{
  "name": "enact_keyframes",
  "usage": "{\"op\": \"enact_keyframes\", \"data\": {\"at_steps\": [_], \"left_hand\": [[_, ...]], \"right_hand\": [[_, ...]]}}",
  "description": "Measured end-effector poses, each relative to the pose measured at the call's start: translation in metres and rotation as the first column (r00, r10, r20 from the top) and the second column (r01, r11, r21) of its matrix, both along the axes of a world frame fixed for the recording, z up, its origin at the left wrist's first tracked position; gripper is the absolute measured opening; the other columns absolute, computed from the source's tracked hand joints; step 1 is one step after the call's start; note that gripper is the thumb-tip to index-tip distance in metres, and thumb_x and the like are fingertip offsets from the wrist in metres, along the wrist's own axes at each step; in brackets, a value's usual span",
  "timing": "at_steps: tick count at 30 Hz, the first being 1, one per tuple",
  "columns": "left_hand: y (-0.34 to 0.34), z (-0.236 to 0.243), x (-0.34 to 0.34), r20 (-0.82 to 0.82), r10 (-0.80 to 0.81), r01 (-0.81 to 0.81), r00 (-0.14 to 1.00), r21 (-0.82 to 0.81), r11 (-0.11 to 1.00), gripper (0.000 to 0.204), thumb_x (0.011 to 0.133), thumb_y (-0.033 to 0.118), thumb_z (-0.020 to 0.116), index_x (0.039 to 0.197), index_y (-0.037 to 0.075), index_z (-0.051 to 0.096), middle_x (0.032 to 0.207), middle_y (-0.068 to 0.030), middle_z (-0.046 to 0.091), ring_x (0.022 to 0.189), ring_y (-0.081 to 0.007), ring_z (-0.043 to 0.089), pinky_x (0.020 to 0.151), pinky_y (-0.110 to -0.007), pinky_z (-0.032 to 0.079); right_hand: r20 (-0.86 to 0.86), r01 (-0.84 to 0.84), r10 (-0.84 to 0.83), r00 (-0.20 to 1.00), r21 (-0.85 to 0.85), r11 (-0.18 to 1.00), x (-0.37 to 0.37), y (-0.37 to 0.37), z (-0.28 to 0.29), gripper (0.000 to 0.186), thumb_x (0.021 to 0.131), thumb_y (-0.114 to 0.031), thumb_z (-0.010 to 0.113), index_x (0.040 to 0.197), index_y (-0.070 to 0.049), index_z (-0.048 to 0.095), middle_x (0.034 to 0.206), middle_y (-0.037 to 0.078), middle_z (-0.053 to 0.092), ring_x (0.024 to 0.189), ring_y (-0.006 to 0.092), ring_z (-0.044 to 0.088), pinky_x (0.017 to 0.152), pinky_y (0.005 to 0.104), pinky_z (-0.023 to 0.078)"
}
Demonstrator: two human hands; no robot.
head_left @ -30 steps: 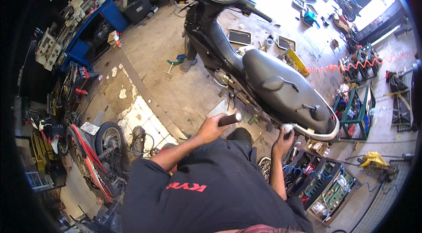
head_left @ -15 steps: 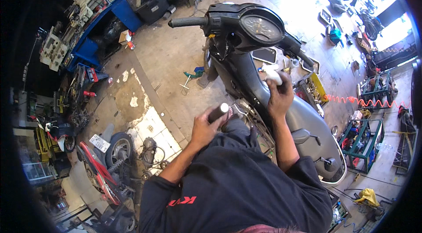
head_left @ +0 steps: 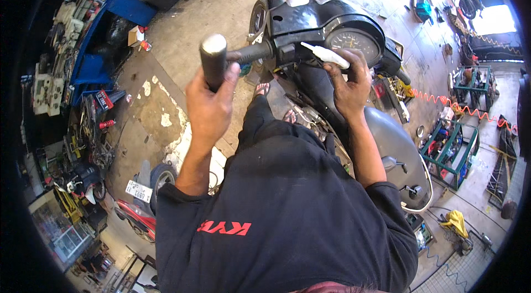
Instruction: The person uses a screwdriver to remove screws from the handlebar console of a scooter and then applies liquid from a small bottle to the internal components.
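Observation:
In my left hand (head_left: 209, 109), fingers wrapped round it, a thick dark cylinder (head_left: 213, 66) stands upright with a shiny metal end on top. Its lower part is hidden by the hand. Just beyond is the scooter's left handlebar grip (head_left: 251, 51); I cannot tell whether the cylinder touches it. My right hand (head_left: 353, 88) pinches a small white bottle (head_left: 331, 57) with a long thin nozzle, which points left and away from me. The bottle is in front of the round instrument dial (head_left: 354, 40) on the black scooter (head_left: 304, 27).
The scooter's grey seat (head_left: 387, 135) runs along my right side. A red motorcycle (head_left: 135, 218) stands at the lower left. A blue workbench (head_left: 91, 52) with machine parts is at the far left. Green metal racks (head_left: 451, 152) and a coiled red hose (head_left: 442, 99) are at the right.
My left hand has lifted the dark cylinder up and left, close to the handlebar grip. My right hand has raised the white bottle toward the dial, and its nozzle now shows. The view has shifted.

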State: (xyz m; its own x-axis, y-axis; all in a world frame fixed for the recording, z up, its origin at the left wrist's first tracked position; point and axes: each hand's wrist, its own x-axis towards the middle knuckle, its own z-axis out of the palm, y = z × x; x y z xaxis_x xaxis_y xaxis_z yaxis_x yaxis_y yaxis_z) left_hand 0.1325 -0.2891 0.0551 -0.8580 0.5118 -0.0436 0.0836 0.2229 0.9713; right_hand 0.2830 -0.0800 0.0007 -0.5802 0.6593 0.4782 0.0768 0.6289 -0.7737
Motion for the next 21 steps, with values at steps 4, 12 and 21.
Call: {"op": "enact_keyframes", "data": {"at_steps": [4, 12, 21], "left_hand": [[0.022, 0.012, -0.057, 0.007, -0.069, 0.069, 0.998, 0.050, 0.996, 0.022, 0.095, 0.017, 0.066, 0.110, 0.001, 0.065, 0.083, -0.0015, 0.064, 0.072, -0.0053, 0.053, 0.063, -0.023, 0.043], [0.042, 0.007, -0.094, 0.021, -0.250, 0.251, 0.968, -0.052, 0.967, 0.024, 0.094, 0.020, 0.066, 0.111, 0.004, 0.066, 0.066, 0.0093, 0.045, 0.054, -0.0010, 0.036, 0.049, -0.021, 0.025], [0.049, -0.005, -0.116, 0.074, -0.311, 0.315, 0.948, -0.057, 0.947, 0.025, 0.092, 0.016, 0.068, 0.110, -0.001, 0.067, 0.093, -0.0087, 0.073, 0.085, -0.0112, 0.066, 0.079, -0.028, 0.051]], "right_hand": [[0.036, -0.013, 0.012, 0.999, 0.032, 0.999, -0.022, 0.006, -0.002, 0.031, 0.076, -0.011, 0.080, 0.104, -0.006, 0.069, 0.096, 0.011, 0.066, 0.086, 0.0258, 0.065, 0.076, 0.0344, 0.051], [0.180, -0.089, 0.074, 0.981, 0.079, 0.993, -0.033, 0.007, 0.005, 0.032, 0.074, -0.009, 0.081, 0.104, -0.006, 0.069, 0.098, 0.012, 0.067, 0.087, 0.0256, 0.066, 0.075, 0.0351, 0.052], [0.250, -0.138, 0.086, 0.964, 0.197, 0.971, -0.043, 0.016, 0.016, 0.034, 0.073, -0.010, 0.081, 0.104, -0.006, 0.069, 0.096, 0.011, 0.066, 0.084, 0.0260, 0.065, 0.073, 0.0347, 0.052]]}}
